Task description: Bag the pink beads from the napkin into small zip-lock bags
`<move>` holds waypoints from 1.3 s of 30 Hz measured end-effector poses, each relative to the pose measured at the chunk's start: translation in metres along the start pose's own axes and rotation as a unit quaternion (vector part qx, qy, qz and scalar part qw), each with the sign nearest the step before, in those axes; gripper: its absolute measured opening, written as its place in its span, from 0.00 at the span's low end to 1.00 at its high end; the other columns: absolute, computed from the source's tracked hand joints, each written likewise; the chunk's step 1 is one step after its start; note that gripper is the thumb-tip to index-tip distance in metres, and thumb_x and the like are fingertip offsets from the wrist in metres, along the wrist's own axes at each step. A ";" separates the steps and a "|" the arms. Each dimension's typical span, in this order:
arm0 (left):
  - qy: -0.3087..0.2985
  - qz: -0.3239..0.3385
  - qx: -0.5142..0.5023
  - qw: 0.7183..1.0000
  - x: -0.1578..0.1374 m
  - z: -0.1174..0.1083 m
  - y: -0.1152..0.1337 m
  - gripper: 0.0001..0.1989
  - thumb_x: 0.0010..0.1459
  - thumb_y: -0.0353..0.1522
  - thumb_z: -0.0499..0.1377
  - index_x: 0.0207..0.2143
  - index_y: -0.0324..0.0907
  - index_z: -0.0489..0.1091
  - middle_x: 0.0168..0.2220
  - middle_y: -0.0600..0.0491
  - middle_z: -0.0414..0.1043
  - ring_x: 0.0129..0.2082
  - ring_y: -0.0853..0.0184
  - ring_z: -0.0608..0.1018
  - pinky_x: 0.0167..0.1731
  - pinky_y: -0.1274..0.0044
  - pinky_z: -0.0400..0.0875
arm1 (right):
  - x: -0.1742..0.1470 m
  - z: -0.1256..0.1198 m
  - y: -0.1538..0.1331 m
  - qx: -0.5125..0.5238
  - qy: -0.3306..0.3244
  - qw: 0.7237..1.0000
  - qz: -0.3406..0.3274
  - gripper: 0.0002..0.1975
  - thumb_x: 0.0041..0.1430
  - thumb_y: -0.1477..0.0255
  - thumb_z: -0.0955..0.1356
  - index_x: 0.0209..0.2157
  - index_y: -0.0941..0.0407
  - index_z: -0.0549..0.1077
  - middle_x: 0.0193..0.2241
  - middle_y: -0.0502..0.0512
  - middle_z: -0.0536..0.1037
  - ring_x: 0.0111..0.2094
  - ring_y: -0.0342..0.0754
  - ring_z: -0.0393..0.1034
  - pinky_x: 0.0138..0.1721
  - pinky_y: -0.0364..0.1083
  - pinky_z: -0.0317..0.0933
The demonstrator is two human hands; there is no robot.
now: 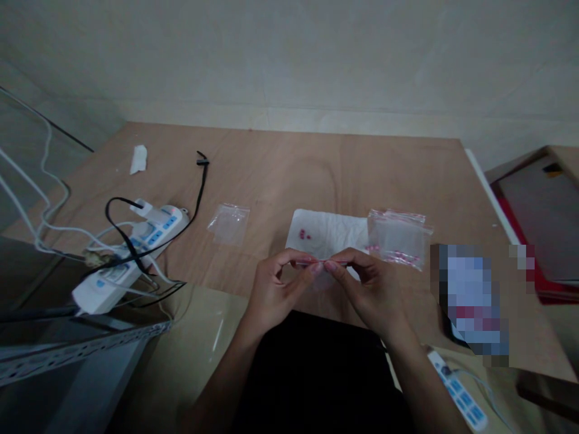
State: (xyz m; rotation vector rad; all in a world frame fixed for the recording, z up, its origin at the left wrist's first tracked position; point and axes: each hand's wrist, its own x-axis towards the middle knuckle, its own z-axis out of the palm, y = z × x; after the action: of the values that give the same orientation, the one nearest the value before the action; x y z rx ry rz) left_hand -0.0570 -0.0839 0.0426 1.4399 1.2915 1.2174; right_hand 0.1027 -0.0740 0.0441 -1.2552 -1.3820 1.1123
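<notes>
Between thumb and fingers, my left hand pinches the left part of the top edge of a small clear zip bag with a red strip. My right hand grips the same edge from the right, the two thumbs close together. Below the strip the bag hangs down; its contents are too faint to make out. Just beyond my hands lies a white paper sheet, with several small red pieces on its left part. Stacked zip bags, with small red pieces inside, overlap the sheet's right end.
More clear bags lie left of the sheet. A white power strip with tangled cables is at the table's left edge. A blurred-out phone-like object lies at right. Another power strip sits lower right, and a paper scrap at back left.
</notes>
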 end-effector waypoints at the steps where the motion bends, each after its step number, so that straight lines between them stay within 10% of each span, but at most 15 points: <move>1: 0.004 -0.005 -0.002 1.000 0.000 0.001 0.001 0.06 0.55 0.35 0.64 0.31 0.42 0.76 0.30 0.51 0.80 0.31 0.66 0.80 0.34 0.75 0.74 | 0.000 0.001 -0.001 0.004 -0.002 1.000 0.001 0.07 0.54 0.67 0.71 0.26 0.54 0.78 0.23 0.51 0.79 0.27 0.46 0.72 0.31 0.45 0.66; 14: -0.097 -0.067 -0.055 0.991 0.004 0.001 0.014 0.06 0.55 0.35 0.64 0.29 0.44 0.80 0.28 0.52 0.82 0.28 0.64 0.82 0.30 0.75 0.77 | -0.003 -0.010 -0.018 0.023 -0.022 0.999 -0.030 0.06 0.52 0.69 0.73 0.24 0.53 0.79 0.21 0.50 0.81 0.23 0.44 0.75 0.25 0.42 0.69; 20: -0.011 -0.026 -0.004 1.000 0.006 -0.003 0.020 0.03 0.50 0.34 0.68 0.25 0.45 0.80 0.25 0.54 0.81 0.24 0.66 0.81 0.26 0.76 0.76 | -0.001 -0.017 -0.029 -0.140 0.001 0.982 -0.128 0.08 0.57 0.75 0.69 0.27 0.52 0.79 0.24 0.50 0.81 0.26 0.46 0.76 0.29 0.44 0.70; 25: -0.041 0.002 -0.006 0.999 0.010 -0.019 0.009 0.08 0.56 0.37 0.64 0.27 0.45 0.80 0.27 0.53 0.81 0.27 0.66 0.81 0.29 0.75 0.76 | 0.004 -0.034 -0.032 -0.146 -0.076 0.983 -0.085 0.11 0.63 0.71 0.65 0.37 0.50 0.81 0.31 0.52 0.83 0.32 0.48 0.78 0.33 0.46 0.72; 28: 0.048 0.006 0.079 0.996 0.019 -0.036 -0.011 0.13 0.58 0.42 0.60 0.32 0.43 0.79 0.32 0.50 0.82 0.33 0.64 0.81 0.36 0.72 0.77 | 0.010 -0.054 -0.033 -0.147 0.001 0.988 -0.045 0.09 0.60 0.68 0.67 0.34 0.51 0.81 0.28 0.54 0.83 0.29 0.48 0.77 0.31 0.46 0.71; 33: 0.246 -0.015 0.364 0.898 0.048 -0.077 -0.053 0.29 0.52 0.44 0.64 0.54 0.38 0.68 0.53 0.40 0.72 0.55 0.51 0.73 0.55 0.60 0.67 | 0.031 -0.099 -0.021 -0.155 0.219 0.963 0.012 0.14 0.51 0.68 0.74 0.41 0.54 0.79 0.32 0.61 0.82 0.23 0.44 0.73 0.27 0.47 0.66; 39: 0.198 -0.119 0.467 0.854 0.072 -0.106 -0.074 0.34 0.49 0.46 0.64 0.52 0.32 0.66 0.56 0.33 0.67 0.60 0.41 0.65 0.59 0.53 0.58 | 0.059 -0.139 0.009 -0.436 0.235 0.861 0.114 0.13 0.57 0.69 0.70 0.44 0.55 0.80 0.30 0.62 0.81 0.29 0.51 0.75 0.34 0.52 0.63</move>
State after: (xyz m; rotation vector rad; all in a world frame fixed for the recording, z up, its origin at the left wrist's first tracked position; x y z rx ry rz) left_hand -0.1745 -0.0049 -0.0009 1.6097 2.4951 0.7282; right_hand 0.2390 -0.0097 0.0605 -2.2060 -1.3944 0.2104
